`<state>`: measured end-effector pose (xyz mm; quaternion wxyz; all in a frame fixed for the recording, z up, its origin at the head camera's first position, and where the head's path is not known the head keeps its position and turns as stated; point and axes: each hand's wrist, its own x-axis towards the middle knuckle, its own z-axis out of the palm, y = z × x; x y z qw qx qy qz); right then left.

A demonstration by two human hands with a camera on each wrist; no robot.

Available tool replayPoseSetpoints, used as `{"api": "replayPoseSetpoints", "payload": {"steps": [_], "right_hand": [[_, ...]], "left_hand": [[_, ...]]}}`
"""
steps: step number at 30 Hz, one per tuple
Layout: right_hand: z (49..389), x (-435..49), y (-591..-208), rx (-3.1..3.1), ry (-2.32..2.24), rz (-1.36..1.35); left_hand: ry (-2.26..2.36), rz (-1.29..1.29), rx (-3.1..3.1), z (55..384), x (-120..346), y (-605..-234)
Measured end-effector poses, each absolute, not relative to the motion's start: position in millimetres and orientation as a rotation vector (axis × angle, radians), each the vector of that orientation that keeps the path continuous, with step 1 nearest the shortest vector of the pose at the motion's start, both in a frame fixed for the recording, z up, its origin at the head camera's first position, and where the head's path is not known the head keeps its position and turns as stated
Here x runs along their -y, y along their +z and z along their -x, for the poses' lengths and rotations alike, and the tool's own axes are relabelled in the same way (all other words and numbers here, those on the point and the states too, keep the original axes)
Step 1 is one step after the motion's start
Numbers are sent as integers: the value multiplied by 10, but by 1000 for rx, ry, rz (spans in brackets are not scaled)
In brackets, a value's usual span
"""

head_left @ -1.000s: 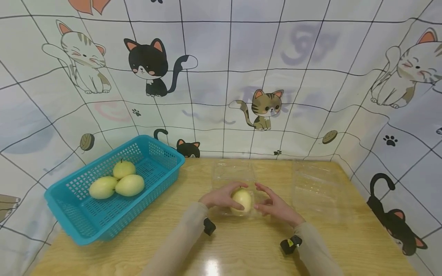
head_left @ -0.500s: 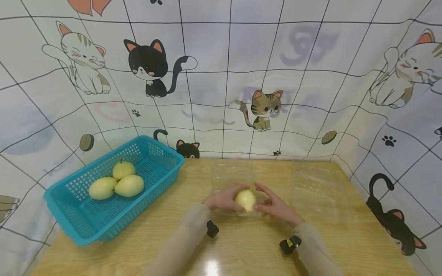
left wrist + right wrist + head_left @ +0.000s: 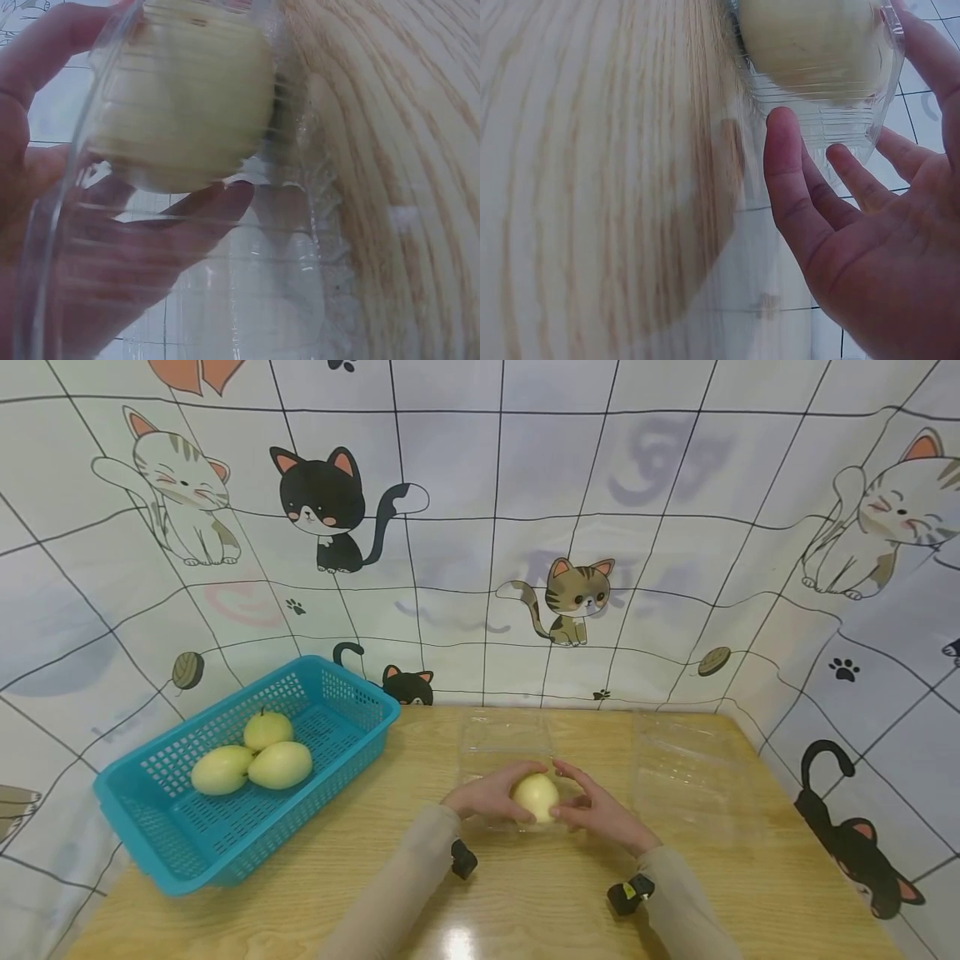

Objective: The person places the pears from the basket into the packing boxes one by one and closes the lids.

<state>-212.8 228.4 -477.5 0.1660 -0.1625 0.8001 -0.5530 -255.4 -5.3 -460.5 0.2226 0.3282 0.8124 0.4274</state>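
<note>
A pale yellow-green pear [image 3: 536, 797] sits low in a clear plastic box [image 3: 506, 731], at its near end. My left hand [image 3: 491, 793] reaches in from the left and holds the pear, thumb on the near side and fingers on the far side. Through the ribbed plastic the left wrist view shows the pear [image 3: 184, 97] and fingers [image 3: 217, 206] beside it. My right hand [image 3: 600, 810] is spread at the box's right side. In the right wrist view its fingers [image 3: 784, 139] lie outside the clear wall; whether they touch it cannot be told.
A blue perforated basket [image 3: 341, 735] with three pears [image 3: 279, 765] stands at the left of the wooden table [image 3: 540, 902]. Another clear plastic container [image 3: 686, 768] lies to the right. Behind the table hangs a cloth [image 3: 465, 543] printed with cats.
My left hand has shifted a little to the right with the pear, which has tilted so that its stem no longer shows. My right hand has stayed almost in place.
</note>
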Motion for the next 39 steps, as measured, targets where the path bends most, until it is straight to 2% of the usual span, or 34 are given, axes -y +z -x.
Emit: {"api": "replayPoseSetpoints", "payload": {"steps": [17, 39], "right_hand": [[2155, -2320, -4806, -2284, -1546, 464], [2160, -2310, -4743, -2328, -1479, 486]], "left_hand": [[1214, -915, -2206, 2552, 107, -4572], [1329, -938, -2171, 2594, 591, -4330]]}}
